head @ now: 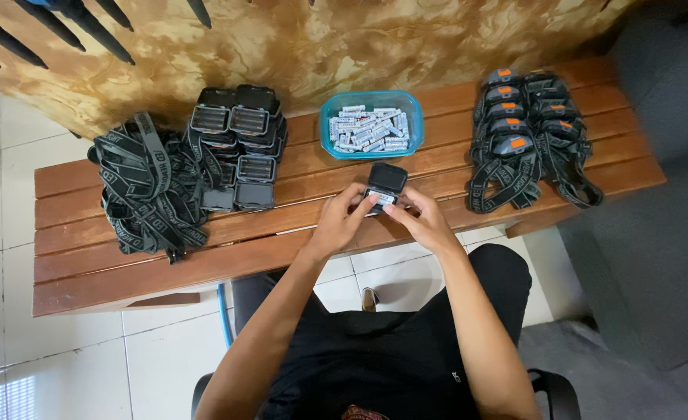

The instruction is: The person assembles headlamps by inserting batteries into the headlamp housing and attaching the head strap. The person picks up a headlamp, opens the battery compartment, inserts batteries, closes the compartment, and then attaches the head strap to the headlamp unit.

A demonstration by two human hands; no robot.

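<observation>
Here, counts: one open headlamp case in the hands, one blue tub, two heaps of headlamps; the pieces in each heap overlap too much to count.
Left hand (342,220): fingers pinch the near-left edge of the headlamp case (384,187).
Right hand (424,220): fingertips grasp the case's near-right edge, just beside the left hand.
Case look: small, black, lid tipped open, pale cells showing inside.
Case place: between both hands, just above the tabletop (297,233).
Beyond the hands: blue tub (371,124) full of batteries (369,130).
Left of the left hand: open black headlamps with grey straps (188,167).
Right of the right hand: closed headlamps with orange buttons (527,136).
</observation>
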